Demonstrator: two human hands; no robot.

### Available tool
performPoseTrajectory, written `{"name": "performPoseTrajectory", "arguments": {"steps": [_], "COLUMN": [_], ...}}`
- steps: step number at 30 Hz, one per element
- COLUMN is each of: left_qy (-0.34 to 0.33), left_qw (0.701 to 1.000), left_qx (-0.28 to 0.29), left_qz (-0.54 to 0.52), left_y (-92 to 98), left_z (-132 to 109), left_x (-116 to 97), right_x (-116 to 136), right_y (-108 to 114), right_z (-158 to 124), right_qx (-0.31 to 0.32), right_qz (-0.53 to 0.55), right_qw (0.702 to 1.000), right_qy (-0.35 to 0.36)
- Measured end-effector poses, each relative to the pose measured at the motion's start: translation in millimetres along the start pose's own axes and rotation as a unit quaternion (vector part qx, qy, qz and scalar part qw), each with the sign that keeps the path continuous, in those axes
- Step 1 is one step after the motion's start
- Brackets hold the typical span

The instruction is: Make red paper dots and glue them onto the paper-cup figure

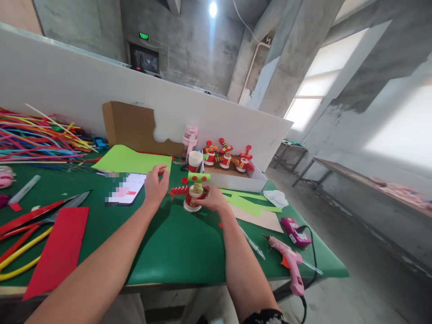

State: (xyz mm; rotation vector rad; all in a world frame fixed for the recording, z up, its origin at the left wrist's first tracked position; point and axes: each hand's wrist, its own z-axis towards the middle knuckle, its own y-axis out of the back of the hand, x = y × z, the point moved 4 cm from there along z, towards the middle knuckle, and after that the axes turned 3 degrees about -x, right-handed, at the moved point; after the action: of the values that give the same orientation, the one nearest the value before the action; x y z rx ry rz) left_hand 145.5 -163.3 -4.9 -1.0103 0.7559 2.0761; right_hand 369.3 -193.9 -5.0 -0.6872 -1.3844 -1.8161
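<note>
A paper-cup figure (194, 198) with a green rolled head, red dots and a red folded-paper arm stands on the green table (175, 252). My right hand (213, 199) holds it by the right side of the cup. To its left, my left hand (157, 182) is raised over the table with its fingers curled, near the phone (131, 189) and the green paper sheet (135, 158); whether anything is between those fingers is too small to tell. Behind the figure stands a white cup (195, 160).
A white box (236, 181) holds three finished-looking figures at the back. Green strips (249, 203), a pink glue gun (290, 261) and a purple device (296, 231) lie right. Scissors (40, 220), red paper (62, 247) and pipe cleaners (43, 135) are left.
</note>
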Motion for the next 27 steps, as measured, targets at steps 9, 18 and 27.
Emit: {"name": "performPoseTrajectory", "arguments": {"steps": [9,18,27], "left_qy": [-0.007,-0.005,0.015], "left_qw": [1.000,0.999,0.999], "left_qx": [0.025,0.037,0.026], "left_qz": [0.016,0.024,0.029], "left_y": [-2.6,-6.3,-2.7], "left_z": [-4.1,-5.0,2.1], "left_x": [0.4,2.6,8.2], "right_x": [-17.9,-24.0,5.3], "right_y": [8.2,6.6,50.7], "right_z": [17.5,27.9,-5.8], "right_qx": [-0.023,-0.035,-0.188], "right_qz": [-0.038,-0.023,-0.045], "right_qw": [0.997,0.997,0.980], "right_qy": [-0.058,-0.060,-0.037]}}
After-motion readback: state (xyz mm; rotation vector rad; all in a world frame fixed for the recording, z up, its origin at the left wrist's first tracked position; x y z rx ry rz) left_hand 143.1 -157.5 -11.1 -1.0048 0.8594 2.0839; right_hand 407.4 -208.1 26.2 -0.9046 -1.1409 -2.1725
